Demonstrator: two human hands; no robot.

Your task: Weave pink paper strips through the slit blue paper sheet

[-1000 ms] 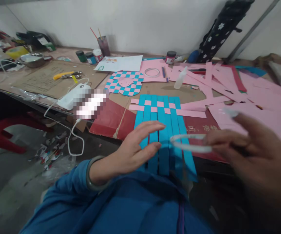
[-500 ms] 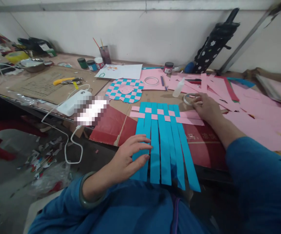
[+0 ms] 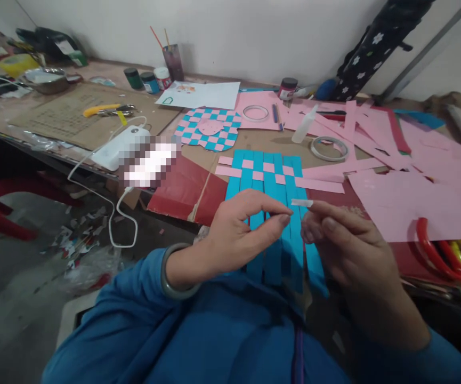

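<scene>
Pinching one white strip, right hand

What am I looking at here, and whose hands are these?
This picture comes from a camera worn on a person's head, looking down at their own two bare hands. The right hand pinches a small white strip. The left hand is raised close beside it, above a woven mat of blue and pink paper strips. Nearby lie a roll of tape and a pink paper sheet.
</scene>
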